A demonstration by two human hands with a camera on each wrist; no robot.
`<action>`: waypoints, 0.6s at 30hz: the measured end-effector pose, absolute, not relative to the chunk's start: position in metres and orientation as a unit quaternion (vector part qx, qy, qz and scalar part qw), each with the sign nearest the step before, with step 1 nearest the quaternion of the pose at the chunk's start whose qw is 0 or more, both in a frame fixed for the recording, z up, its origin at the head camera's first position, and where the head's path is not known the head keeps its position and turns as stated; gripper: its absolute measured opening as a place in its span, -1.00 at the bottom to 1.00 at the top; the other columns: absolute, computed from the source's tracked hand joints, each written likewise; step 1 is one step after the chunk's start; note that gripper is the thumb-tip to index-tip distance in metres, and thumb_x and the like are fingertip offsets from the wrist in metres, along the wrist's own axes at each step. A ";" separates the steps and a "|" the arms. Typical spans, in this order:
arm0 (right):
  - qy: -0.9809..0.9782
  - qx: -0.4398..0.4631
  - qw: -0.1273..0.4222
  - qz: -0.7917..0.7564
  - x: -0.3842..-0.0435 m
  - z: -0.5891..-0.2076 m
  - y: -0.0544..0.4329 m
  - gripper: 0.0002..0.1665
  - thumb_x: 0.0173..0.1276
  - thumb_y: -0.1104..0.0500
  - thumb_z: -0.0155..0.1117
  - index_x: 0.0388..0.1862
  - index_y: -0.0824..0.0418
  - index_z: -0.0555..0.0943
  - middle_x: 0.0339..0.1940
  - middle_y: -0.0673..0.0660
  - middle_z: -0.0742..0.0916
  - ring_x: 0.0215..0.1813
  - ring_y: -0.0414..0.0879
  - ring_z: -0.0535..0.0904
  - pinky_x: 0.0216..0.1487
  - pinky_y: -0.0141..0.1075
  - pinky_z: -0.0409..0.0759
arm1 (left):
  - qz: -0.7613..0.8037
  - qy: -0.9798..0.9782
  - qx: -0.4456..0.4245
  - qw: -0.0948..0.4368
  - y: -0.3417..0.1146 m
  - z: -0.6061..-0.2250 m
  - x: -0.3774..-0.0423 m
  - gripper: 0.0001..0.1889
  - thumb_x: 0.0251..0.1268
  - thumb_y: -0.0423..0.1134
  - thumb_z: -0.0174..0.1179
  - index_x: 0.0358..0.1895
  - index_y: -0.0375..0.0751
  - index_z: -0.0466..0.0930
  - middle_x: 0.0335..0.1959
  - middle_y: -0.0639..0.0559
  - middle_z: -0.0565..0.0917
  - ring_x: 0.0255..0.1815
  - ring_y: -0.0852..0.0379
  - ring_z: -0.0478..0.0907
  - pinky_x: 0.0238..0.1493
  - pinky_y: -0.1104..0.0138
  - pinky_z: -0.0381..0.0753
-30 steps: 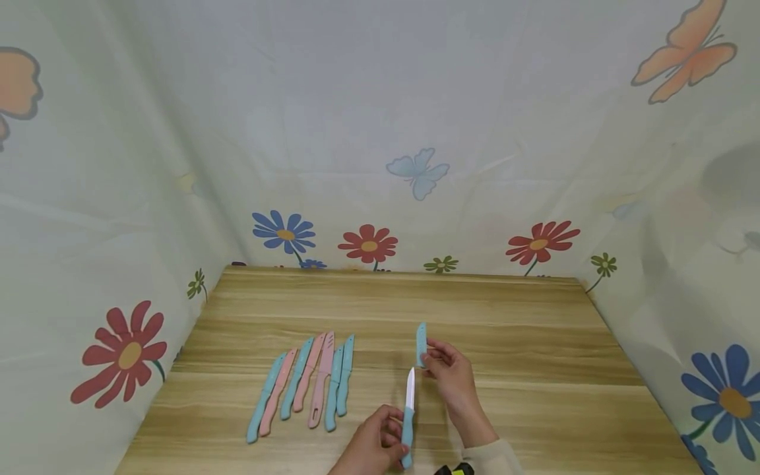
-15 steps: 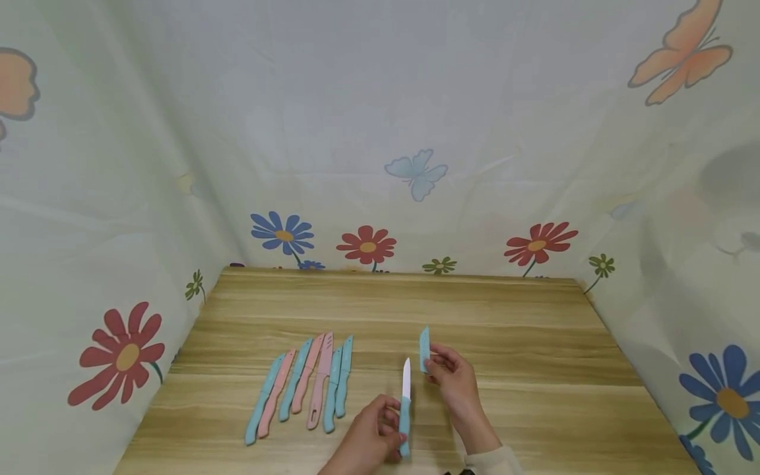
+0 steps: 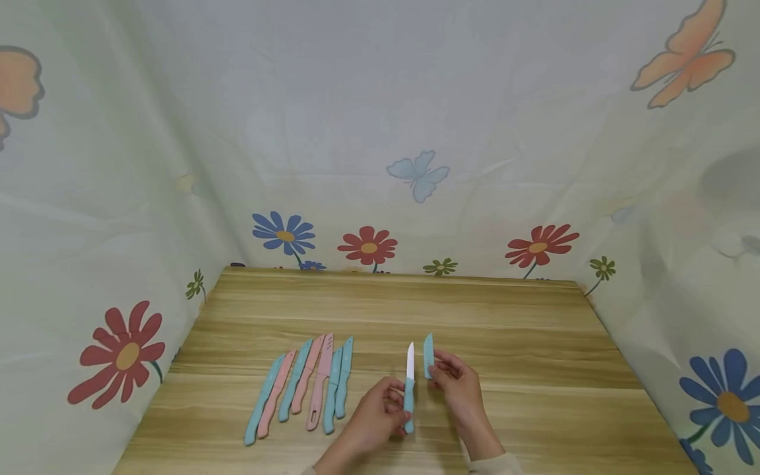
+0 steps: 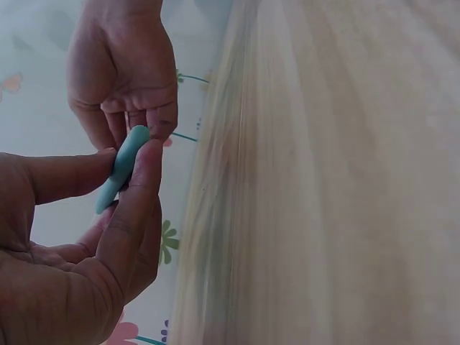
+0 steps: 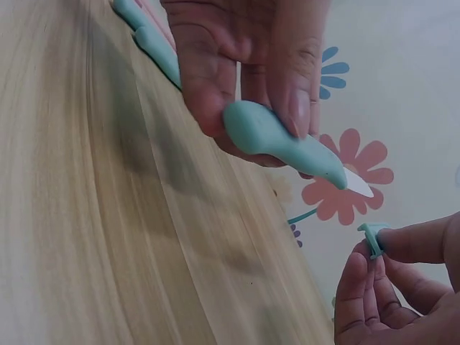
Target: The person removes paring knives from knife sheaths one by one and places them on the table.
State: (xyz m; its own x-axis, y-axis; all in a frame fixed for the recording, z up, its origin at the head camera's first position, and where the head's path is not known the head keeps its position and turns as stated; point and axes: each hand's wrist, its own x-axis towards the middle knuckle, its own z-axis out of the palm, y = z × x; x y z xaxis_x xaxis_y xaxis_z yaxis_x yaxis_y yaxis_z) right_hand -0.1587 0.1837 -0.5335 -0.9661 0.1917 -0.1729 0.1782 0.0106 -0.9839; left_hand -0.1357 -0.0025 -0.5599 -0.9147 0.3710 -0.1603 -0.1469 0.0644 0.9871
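Note:
Near the table's front, my left hand pinches the turquoise handle of a small paring knife, its pale blade bare and pointing away from me. Just to the right, thumb and fingers of my right hand pinch a turquoise blade sheath. Blade and sheath stand side by side with a narrow gap between them. From the left wrist, the knife handle appears end-on and hides its blade. The right wrist view has the handle close up and the open end of the sheath.
Several sheathed knives, turquoise ones and pink ones, lie in a slanted row on the wood-grain table to the left of my hands. A patterned curtain with flowers and butterflies encloses the table's back and sides.
The knife in my left hand has moved away from me, bringing its blade alongside the sheath. My right hand has shifted the sheath slightly right and towards me. The row of knives stays put.

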 end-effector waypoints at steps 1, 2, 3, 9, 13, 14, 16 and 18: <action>-0.712 -0.132 0.005 0.690 -0.159 -0.534 0.184 -0.55 0.46 0.37 0.28 0.31 0.40 0.57 -0.06 0.18 0.72 -0.18 -0.20 0.66 -0.10 -0.31 0.76 | 0.679 0.705 0.081 0.189 -0.002 -0.559 -0.138 -0.56 0.26 -0.54 0.31 0.18 -0.28 0.48 -0.15 -0.11 0.60 -0.34 0.06 0.67 -0.40 0.23 0.79; -0.713 -0.131 0.005 0.688 -0.159 -0.535 0.184 -0.54 0.46 0.37 0.28 0.31 0.41 0.56 -0.05 0.20 0.72 -0.18 -0.21 0.66 -0.10 -0.31 0.76 | 0.679 0.705 0.081 0.187 0.000 -0.559 -0.139 -0.57 0.27 -0.54 0.31 0.18 -0.28 0.48 -0.15 -0.12 0.59 -0.34 0.06 0.67 -0.40 0.23 0.79; -0.714 -0.131 0.005 0.688 -0.159 -0.535 0.184 -0.54 0.46 0.37 0.27 0.32 0.41 0.56 -0.04 0.21 0.73 -0.17 -0.21 0.65 -0.11 -0.32 0.76 | 0.679 0.706 0.080 0.184 0.001 -0.558 -0.141 -0.56 0.27 -0.55 0.30 0.19 -0.28 0.48 -0.15 -0.12 0.59 -0.33 0.06 0.67 -0.40 0.22 0.79; -0.714 -0.141 0.008 0.686 -0.160 -0.539 0.187 -0.53 0.45 0.40 0.26 0.32 0.44 0.55 -0.01 0.28 0.73 -0.17 -0.23 0.65 -0.11 -0.33 0.77 | 0.675 0.713 0.079 0.173 0.008 -0.557 -0.152 -0.57 0.27 -0.55 0.30 0.19 -0.28 0.49 -0.17 -0.10 0.59 -0.33 0.08 0.65 -0.40 0.25 0.79; -0.719 -0.142 0.008 0.680 -0.161 -0.543 0.192 -0.54 0.45 0.40 0.27 0.31 0.46 0.55 0.00 0.31 0.73 -0.17 -0.23 0.66 -0.12 -0.34 0.77 | 0.669 0.719 0.078 0.172 0.013 -0.555 -0.158 -0.57 0.28 -0.55 0.29 0.19 -0.28 0.49 -0.17 -0.10 0.60 -0.34 0.08 0.66 -0.39 0.24 0.79; -0.719 -0.142 0.009 0.680 -0.161 -0.544 0.193 -0.54 0.45 0.40 0.27 0.30 0.46 0.56 0.00 0.31 0.74 -0.17 -0.23 0.66 -0.12 -0.34 0.77 | 0.667 0.720 0.079 0.172 0.014 -0.554 -0.160 -0.57 0.28 -0.55 0.29 0.20 -0.29 0.48 -0.16 -0.10 0.60 -0.34 0.09 0.66 -0.39 0.23 0.79; -0.722 -0.143 0.009 0.677 -0.162 -0.545 0.195 -0.55 0.44 0.40 0.28 0.29 0.46 0.56 -0.03 0.30 0.75 -0.17 -0.21 0.66 -0.12 -0.34 0.77 | 0.667 0.721 0.083 0.171 0.016 -0.555 -0.163 -0.57 0.27 -0.56 0.28 0.20 -0.31 0.48 -0.17 -0.11 0.60 -0.36 0.10 0.66 -0.39 0.23 0.80; -0.723 -0.146 0.009 0.675 -0.161 -0.546 0.196 -0.55 0.43 0.41 0.28 0.29 0.45 0.57 -0.04 0.30 0.75 -0.17 -0.20 0.66 -0.12 -0.33 0.77 | 0.666 0.721 0.084 0.172 0.018 -0.556 -0.166 -0.57 0.27 -0.57 0.27 0.20 -0.32 0.47 -0.17 -0.11 0.59 -0.38 0.11 0.66 -0.39 0.24 0.80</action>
State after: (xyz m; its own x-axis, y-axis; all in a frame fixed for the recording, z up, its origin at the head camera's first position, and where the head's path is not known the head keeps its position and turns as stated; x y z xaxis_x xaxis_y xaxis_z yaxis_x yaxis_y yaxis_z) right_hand -0.1614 0.1957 -0.5457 -0.9569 0.2246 -0.1841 0.1992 0.0465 -0.9789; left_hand -0.1661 0.0183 -0.5561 -0.9264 0.3511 -0.1361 -0.1076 0.0995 0.9892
